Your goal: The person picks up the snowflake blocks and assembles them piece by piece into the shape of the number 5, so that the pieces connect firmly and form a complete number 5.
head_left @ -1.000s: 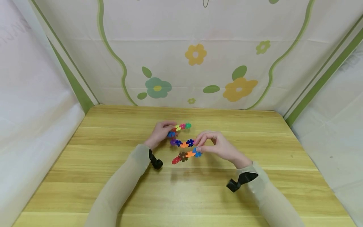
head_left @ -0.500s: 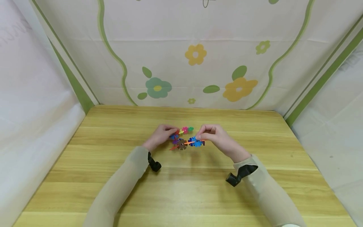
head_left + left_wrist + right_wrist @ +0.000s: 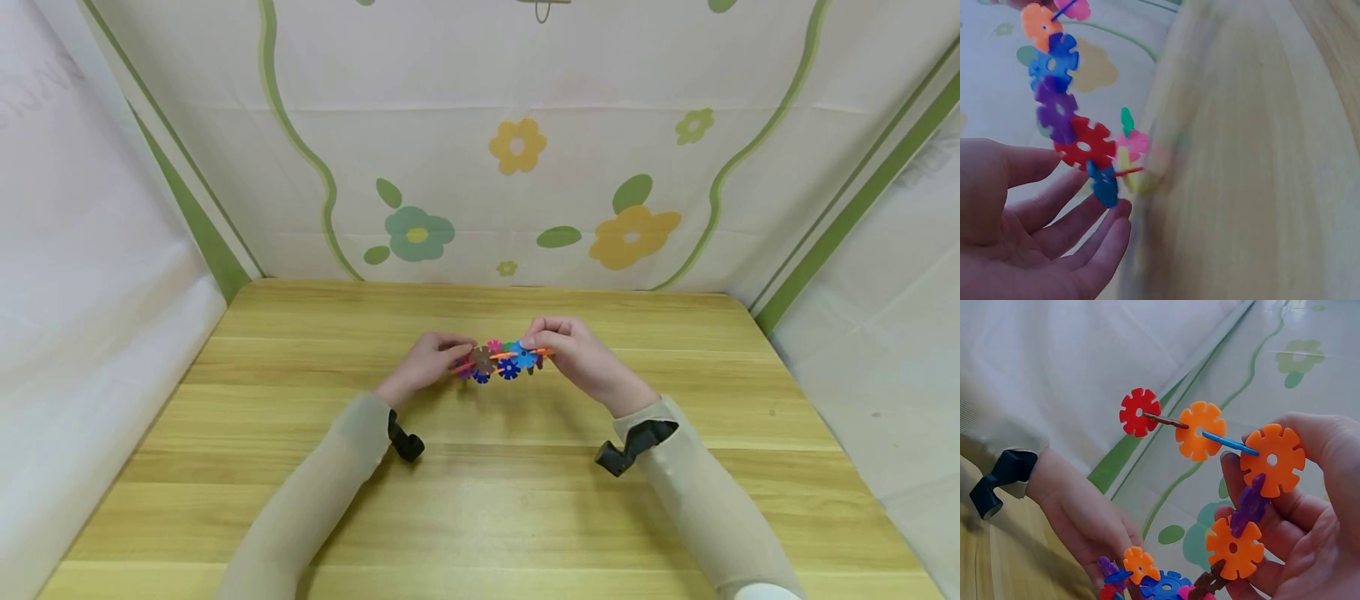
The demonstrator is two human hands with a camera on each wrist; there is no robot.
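Observation:
A chain of interlocking plastic flower discs point(image 3: 483, 361) in several colours hangs between both hands, over the table. My left hand point(image 3: 423, 362) holds its left bend. In the left wrist view, the thumb meets a red disc point(image 3: 1099, 156), and the other fingers spread loosely below a blue disc point(image 3: 1105, 187). On the other side, my right hand point(image 3: 581, 362) pinches the chain near a light blue disc. An orange disc point(image 3: 1285, 450) sits between its thumb and index finger in the right wrist view. A loose end with a red disc point(image 3: 1130, 415) sticks out past the fingertips.
Below the hands lies a wooden tabletop point(image 3: 480, 517). A white cloth with printed flowers point(image 3: 450, 150) stands behind it, and white side panels flank it. Each wrist wears a black strap mount, the right one point(image 3: 637, 446) in plain view.
My right hand has moved away from me and slightly right, lifting the chain's near strand, which now overlaps the far strand. My left hand has shifted only slightly and keeps its hold.

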